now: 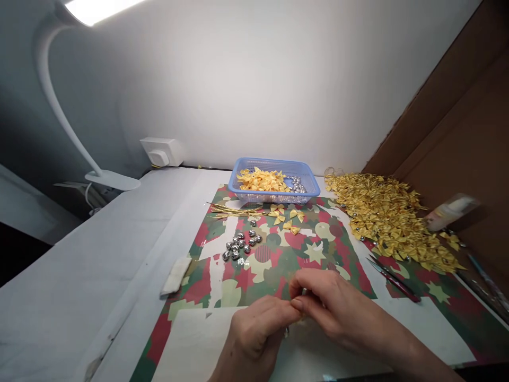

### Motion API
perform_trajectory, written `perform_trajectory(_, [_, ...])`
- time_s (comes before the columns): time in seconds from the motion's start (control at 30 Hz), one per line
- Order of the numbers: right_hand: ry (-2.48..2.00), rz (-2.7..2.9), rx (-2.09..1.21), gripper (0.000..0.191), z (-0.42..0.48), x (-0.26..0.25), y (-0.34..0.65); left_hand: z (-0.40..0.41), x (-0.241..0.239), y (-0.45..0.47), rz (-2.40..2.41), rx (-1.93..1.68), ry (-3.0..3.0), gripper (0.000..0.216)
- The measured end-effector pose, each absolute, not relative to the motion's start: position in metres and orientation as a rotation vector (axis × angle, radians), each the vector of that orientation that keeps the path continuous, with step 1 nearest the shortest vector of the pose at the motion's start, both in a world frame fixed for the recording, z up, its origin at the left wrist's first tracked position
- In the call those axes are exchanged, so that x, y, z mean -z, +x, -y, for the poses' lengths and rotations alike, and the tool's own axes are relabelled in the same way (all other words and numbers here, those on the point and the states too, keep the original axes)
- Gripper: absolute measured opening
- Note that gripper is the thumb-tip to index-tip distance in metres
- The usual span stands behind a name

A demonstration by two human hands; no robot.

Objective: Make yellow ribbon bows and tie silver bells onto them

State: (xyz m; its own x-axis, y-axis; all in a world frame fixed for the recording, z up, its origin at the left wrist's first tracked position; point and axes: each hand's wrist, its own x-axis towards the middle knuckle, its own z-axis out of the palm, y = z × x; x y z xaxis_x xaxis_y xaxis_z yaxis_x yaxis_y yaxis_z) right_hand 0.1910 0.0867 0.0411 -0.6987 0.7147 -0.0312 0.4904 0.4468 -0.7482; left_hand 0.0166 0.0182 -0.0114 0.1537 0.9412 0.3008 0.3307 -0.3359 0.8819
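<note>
My left hand (254,329) and my right hand (338,307) meet at the near edge of the table, fingertips pinched together over something small that I cannot make out. A bit of metal shows under the left hand. Beyond them on the patterned paper (274,265) lie a cluster of silver bells (240,245), a few loose yellow bows (286,217) and a bundle of gold wires (233,211). Both hands are closed in a pinch.
A blue basket (275,181) with yellow bows and bells stands at the back. A big heap of finished yellow bows (389,217) lies at the right, red-handled scissors (393,278) beside it. A white lamp (59,106) stands at the left, a cardboard wall (457,122) at the right.
</note>
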Motion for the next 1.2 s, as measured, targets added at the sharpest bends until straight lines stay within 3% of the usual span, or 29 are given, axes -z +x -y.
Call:
perform_trajectory(0.23, [-1.052, 2.555, -0.948, 0.025, -0.085, -0.043, 0.186, -0.018, 0.016, 0.02, -1.263, -1.144, 1.878, 0.031])
perform_trajectory(0.57, [-0.966, 2.494, -1.133, 0.023, -0.096, -0.043, 0.188, -0.022, 0.013, 0.019, -1.23, -1.288, 1.939, 0.036])
perform_trajectory(1.2, [-0.758, 2.491, -1.165, 0.028, -0.105, -0.037, 0.193, -0.021, 0.012, 0.016, -1.357, -1.178, 1.682, 0.026])
